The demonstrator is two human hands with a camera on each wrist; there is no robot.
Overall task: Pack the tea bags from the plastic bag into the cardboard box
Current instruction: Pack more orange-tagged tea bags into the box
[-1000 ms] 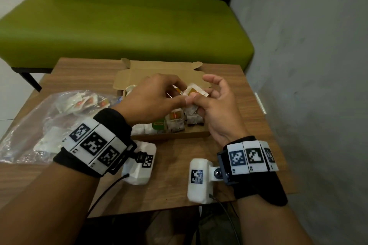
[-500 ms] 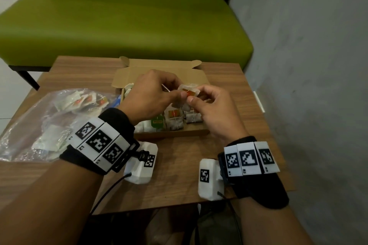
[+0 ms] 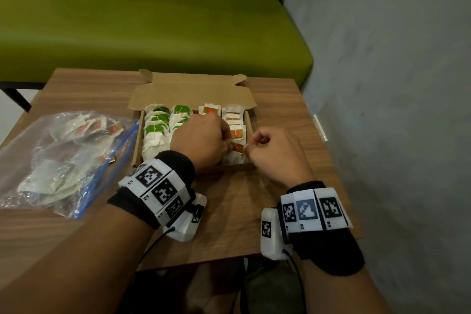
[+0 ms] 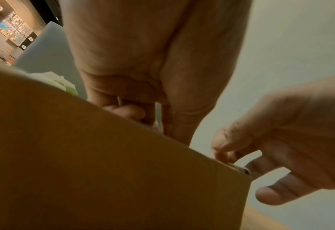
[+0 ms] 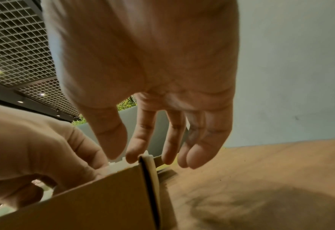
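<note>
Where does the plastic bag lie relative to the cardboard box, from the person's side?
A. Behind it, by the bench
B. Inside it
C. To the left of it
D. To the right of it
C: in the head view the bag lies on the table left of the box.

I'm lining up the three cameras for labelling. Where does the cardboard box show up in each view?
Head: the cardboard box lies open at the middle of the table, both hands over its near right end.
Left wrist: its brown near wall fills the lower left.
Right wrist: its near wall and right corner fill the lower left.
Shared landmark: the box's near right corner, beside the right hand.
</note>
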